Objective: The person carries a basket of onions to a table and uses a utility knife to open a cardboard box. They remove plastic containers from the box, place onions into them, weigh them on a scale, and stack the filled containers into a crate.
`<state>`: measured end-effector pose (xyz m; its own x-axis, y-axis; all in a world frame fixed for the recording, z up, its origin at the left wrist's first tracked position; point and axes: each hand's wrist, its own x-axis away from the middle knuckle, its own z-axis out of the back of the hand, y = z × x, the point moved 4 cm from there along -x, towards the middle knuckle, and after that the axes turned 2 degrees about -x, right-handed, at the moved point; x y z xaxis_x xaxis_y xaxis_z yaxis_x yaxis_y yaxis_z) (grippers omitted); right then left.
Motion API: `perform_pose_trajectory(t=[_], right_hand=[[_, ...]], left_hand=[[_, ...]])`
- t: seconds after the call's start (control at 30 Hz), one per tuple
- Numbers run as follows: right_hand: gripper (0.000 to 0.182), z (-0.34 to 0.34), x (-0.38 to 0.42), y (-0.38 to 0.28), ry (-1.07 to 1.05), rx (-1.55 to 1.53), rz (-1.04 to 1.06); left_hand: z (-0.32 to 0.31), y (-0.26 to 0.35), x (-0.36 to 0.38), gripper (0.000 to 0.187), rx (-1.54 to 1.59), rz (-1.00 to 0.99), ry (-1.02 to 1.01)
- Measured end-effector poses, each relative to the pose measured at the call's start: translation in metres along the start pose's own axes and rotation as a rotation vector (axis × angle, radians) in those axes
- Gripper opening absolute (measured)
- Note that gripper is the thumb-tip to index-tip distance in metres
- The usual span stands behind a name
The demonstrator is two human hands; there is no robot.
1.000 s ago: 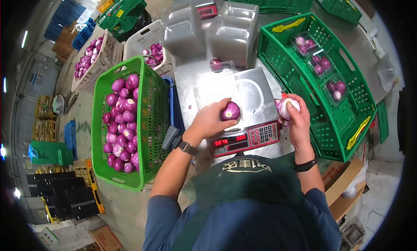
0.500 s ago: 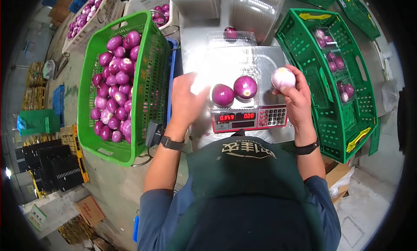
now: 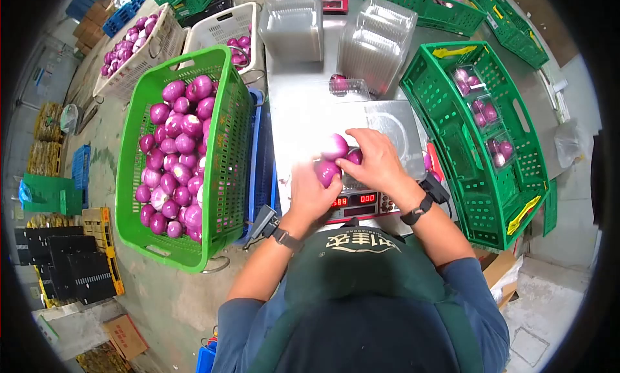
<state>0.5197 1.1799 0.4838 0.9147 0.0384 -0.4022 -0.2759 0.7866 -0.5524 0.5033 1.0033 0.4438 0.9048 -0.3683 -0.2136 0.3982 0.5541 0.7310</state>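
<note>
My left hand point(image 3: 309, 191) is curled at the near left of a clear plastic tray, its thumb against a purple onion point(image 3: 327, 172). Glare washes out its other fingers. Thumb and forefinger of my right hand point(image 3: 376, 161) are at a paler onion point(image 3: 334, 146), above the purple one. Another purple onion point(image 3: 354, 156) shows partly behind the right thumb. Under the tray is a scale point(image 3: 387, 118) with a metal plate; its red display point(image 3: 367, 198) is partly covered by my hands.
A green crate point(image 3: 223, 153) of onions stands at left, with white crates point(image 3: 223, 30) behind. Stacked clear trays point(image 3: 292, 31) stand at the back. At right, a dark green crate point(image 3: 445, 108) holds packed onions point(image 3: 499, 151). More onions point(image 3: 435, 175) lie by the scale's right side.
My right hand has moved left with the pale onion, over the tray. My left hand has come down and right to the purple onion. The view has shifted, showing more at the back.
</note>
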Motion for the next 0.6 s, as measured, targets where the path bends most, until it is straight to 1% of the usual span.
perform_pose_trajectory(t=[0.03, 0.1, 0.13, 0.17, 0.2, 0.23, 0.27, 0.3, 0.33, 0.43, 0.47, 0.6], right_hand=[[0.048, 0.001, 0.005, 0.001, 0.004, 0.013, -0.005], [0.052, 0.002, 0.013, 0.000, -0.071, 0.047, -0.011], [0.055, 0.004, 0.016, -0.002, -0.104, 0.081, -0.004], [0.058, 0.006, 0.018, -0.005, -0.133, 0.117, 0.002], [0.059, 0.008, 0.019, -0.008, -0.120, 0.162, -0.012], [0.059, 0.009, 0.021, -0.007, -0.124, 0.193, -0.032], [0.058, 0.008, 0.022, -0.005, -0.127, 0.223, -0.051], [0.057, 0.009, 0.023, -0.003, -0.131, 0.251, -0.071], [0.054, 0.010, 0.022, -0.001, -0.127, 0.171, -0.095], [0.052, 0.010, 0.027, 0.011, -0.113, -0.031, -0.166], [0.049, 0.014, 0.027, 0.008, -0.152, -0.037, -0.158], [0.041, 0.014, 0.036, 0.016, -0.016, -0.085, -0.084]], left_hand=[[-0.001, -0.002, 0.000, 0.062, -0.014, 0.018, -0.008], [-0.002, -0.002, 0.000, 0.067, -0.041, 0.055, -0.034], [-0.003, -0.002, -0.001, 0.066, -0.086, 0.046, -0.041], [-0.002, -0.003, -0.003, 0.065, -0.076, 0.055, -0.048], [0.000, -0.005, -0.005, 0.064, -0.067, 0.063, -0.054], [0.001, -0.005, -0.007, 0.062, -0.060, 0.073, -0.060], [0.003, -0.003, -0.011, 0.054, -0.093, 0.075, -0.054], [0.002, -0.003, -0.013, 0.051, -0.106, 0.074, -0.054], [0.001, -0.003, -0.016, 0.048, -0.120, 0.073, -0.054], [-0.001, -0.004, -0.018, 0.042, -0.160, 0.045, -0.041], [-0.002, -0.004, -0.017, 0.040, -0.172, 0.035, -0.033], [0.002, 0.002, -0.013, 0.040, -0.115, 0.005, 0.037]])
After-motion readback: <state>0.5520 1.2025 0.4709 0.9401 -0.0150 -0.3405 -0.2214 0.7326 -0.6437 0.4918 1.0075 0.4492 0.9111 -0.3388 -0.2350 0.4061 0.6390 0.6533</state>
